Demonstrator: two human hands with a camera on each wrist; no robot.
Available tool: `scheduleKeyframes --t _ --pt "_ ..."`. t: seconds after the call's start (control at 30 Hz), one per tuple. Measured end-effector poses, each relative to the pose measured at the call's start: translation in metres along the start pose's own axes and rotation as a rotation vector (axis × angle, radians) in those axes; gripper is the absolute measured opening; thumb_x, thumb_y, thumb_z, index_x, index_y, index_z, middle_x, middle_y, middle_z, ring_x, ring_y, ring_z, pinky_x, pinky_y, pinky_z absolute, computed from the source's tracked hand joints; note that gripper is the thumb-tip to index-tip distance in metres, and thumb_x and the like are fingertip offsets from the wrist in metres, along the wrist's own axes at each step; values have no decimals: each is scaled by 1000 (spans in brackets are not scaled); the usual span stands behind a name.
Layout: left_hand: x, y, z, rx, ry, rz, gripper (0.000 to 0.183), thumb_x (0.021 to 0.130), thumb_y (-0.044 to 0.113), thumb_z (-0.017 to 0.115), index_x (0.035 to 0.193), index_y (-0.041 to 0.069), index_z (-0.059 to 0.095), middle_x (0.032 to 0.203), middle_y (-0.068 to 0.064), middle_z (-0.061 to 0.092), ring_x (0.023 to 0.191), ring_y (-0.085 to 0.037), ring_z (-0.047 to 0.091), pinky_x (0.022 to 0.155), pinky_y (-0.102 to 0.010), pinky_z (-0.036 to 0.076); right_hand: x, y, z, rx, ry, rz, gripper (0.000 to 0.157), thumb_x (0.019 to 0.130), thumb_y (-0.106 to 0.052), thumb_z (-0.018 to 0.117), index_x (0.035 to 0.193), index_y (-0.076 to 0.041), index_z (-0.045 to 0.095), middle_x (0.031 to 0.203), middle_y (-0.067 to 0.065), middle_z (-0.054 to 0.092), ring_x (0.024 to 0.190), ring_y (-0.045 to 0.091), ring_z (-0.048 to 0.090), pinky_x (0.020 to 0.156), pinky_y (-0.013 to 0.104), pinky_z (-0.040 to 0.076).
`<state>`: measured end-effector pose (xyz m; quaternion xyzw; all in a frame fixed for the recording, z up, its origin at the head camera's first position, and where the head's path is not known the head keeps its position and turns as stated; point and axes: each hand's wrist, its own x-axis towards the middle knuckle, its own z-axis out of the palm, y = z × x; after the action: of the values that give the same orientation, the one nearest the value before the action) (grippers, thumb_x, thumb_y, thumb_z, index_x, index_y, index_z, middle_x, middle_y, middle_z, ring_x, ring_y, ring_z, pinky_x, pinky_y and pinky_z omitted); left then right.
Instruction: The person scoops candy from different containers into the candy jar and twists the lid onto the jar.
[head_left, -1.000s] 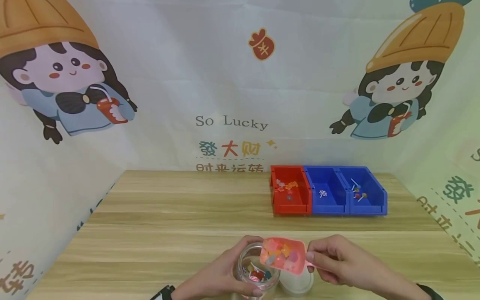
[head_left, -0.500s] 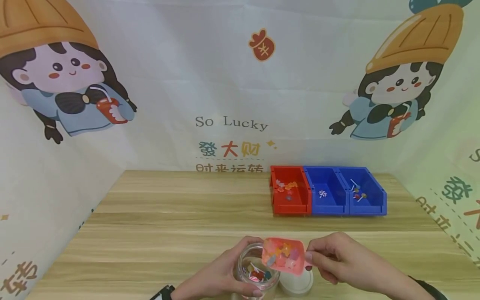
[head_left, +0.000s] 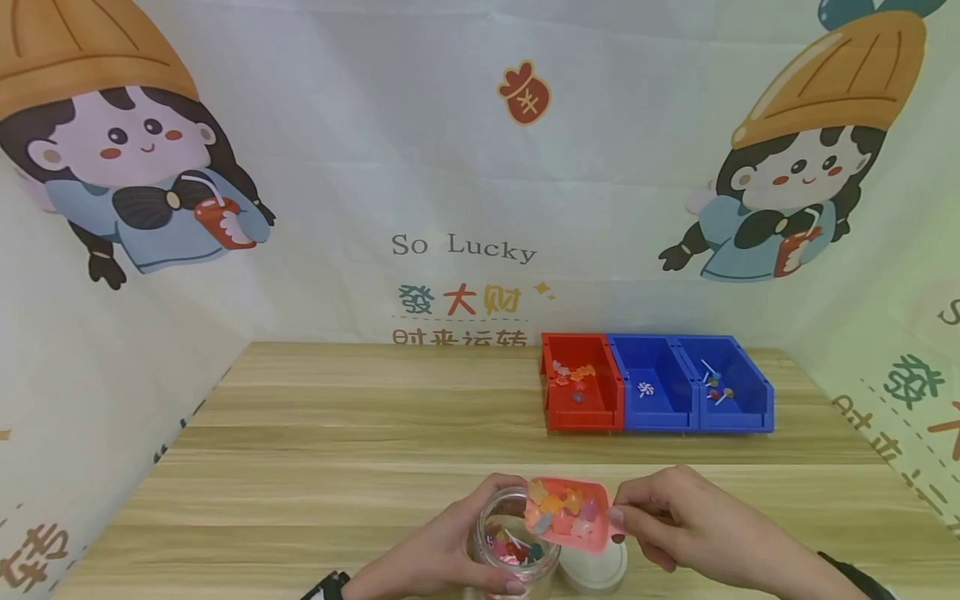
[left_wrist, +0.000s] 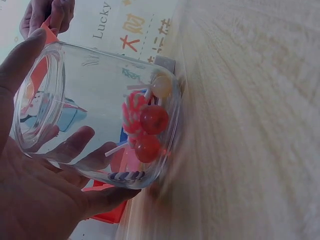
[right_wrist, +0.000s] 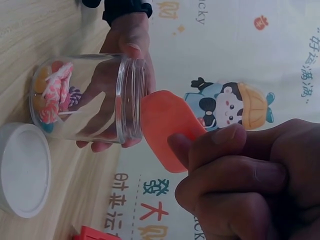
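Observation:
My left hand point(head_left: 457, 542) grips a clear glass jar point(left_wrist: 95, 115), its thumb and fingers spread around the sides. Lollipops, some round and some pink swirled point(right_wrist: 52, 102), lie at the bottom of the jar, whose mouth is uncovered. With thumb and fingers, my right hand point(head_left: 675, 521) pinches the handle of a pink-orange scoop point(right_wrist: 170, 125). The scoop's front edge overlaps the jar's mouth in the head view. It carries several gummy candies point(head_left: 558, 504) in orange, yellow, pink and grey-blue. A white round lid point(right_wrist: 25, 170) lies on the table beside the jar.
Three joined bins stand toward the back right. The red bin point(head_left: 585, 419) contains gummy candies, the middle blue bin point(head_left: 660, 419) a white striped candy, and the right blue bin point(head_left: 738, 421) several lollipops. A printed cloth point(head_left: 337, 192) hangs behind the wooden table point(head_left: 337, 433).
The scoop has shifted slightly right, and the candies in it have moved a little. A pinkish patch now shows inside the jar's left side. My left hand has stayed on the jar.

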<state>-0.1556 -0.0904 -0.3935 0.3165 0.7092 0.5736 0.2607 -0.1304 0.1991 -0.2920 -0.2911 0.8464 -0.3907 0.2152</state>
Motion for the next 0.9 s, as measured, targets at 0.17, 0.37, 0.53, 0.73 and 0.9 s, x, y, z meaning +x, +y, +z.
scheduleKeyframes --t 0.17,0.37,0.53,0.73,0.9 --pt "0 0 0 -2 -3 12 65 84 27 74 137 31 35 139 -3 49 132 -19 45 99 -18 44 0 -3 1 -45 13 4 23 99 -30 51 83 -18 63 54 -11 47 50 0 42 47 18 35" --pt "-2 2 1 -38 2 -24 65 84 27 74 136 31 36 138 -1 49 130 -19 46 98 -20 46 0 -5 2 -88 10 5 21 99 -31 52 83 -21 63 55 -13 47 49 -1 41 47 17 35" --pt "-2 3 2 -77 -1 -50 65 84 27 74 136 31 36 138 -1 48 129 -23 46 96 -23 49 0 -6 2 -110 11 15 20 98 -31 52 83 -21 62 55 -14 46 50 -1 41 48 17 35" --pt "-2 2 2 -52 6 -63 65 84 29 74 136 33 35 138 1 49 130 -24 46 97 -22 48 2 -8 2 -126 15 46 18 97 -32 54 84 -23 63 55 -13 47 50 1 42 48 17 35" --pt "-2 2 1 8 17 -60 68 83 32 74 138 35 33 139 4 49 130 -21 45 99 -17 43 1 -9 2 -137 21 31 19 97 -32 54 83 -23 62 55 -14 46 49 0 40 47 17 33"
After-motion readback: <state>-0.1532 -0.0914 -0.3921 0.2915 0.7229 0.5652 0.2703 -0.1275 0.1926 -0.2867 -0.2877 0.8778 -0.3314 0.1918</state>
